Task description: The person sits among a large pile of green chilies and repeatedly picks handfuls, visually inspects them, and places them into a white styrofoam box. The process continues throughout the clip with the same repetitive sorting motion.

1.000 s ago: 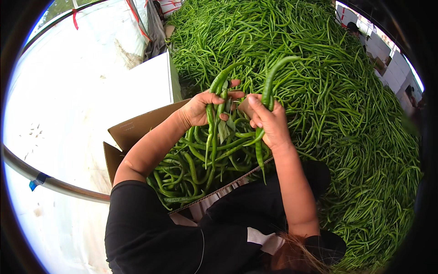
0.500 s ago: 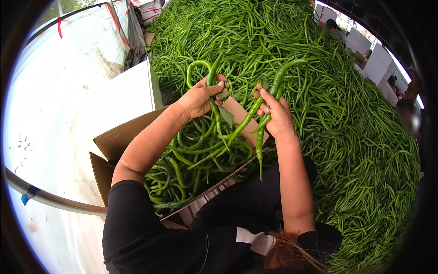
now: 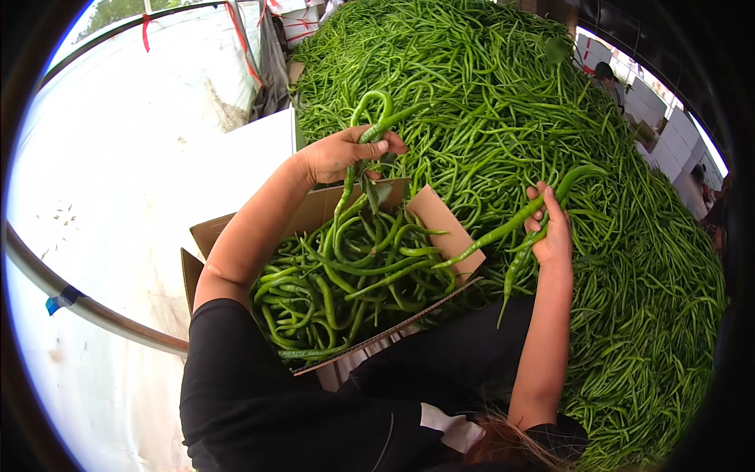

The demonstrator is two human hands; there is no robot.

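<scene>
Over the far part of an open cardboard box (image 3: pixel 440 214), my left hand (image 3: pixel 340 154) is closed around long green chili peppers (image 3: pixel 346 189). One of them curls in a loop above the fingers, and a green leaf (image 3: pixel 379 191) hangs below them. My right hand (image 3: pixel 553 226) is out to the right, beyond the box, with its fingers wrapped round a few more long chili peppers (image 3: pixel 503 228). Their ends stick out to both sides, one pointing back toward the box. Loose curved peppers (image 3: pixel 322 291) fill the box in a tangle.
A huge heap of green chili peppers (image 3: pixel 629 330) spreads from the far side round to the right. White plastic sheeting (image 3: pixel 118 157) and a curved pole (image 3: pixel 102 318) are on the left. A white box (image 3: pixel 263 145) stands behind the cardboard one. Another person (image 3: pixel 605 77) is at the far right.
My right hand has moved away to the right with its peppers, so the hands are farther apart. The leaf by its fingers no longer shows there. The view has shifted slightly.
</scene>
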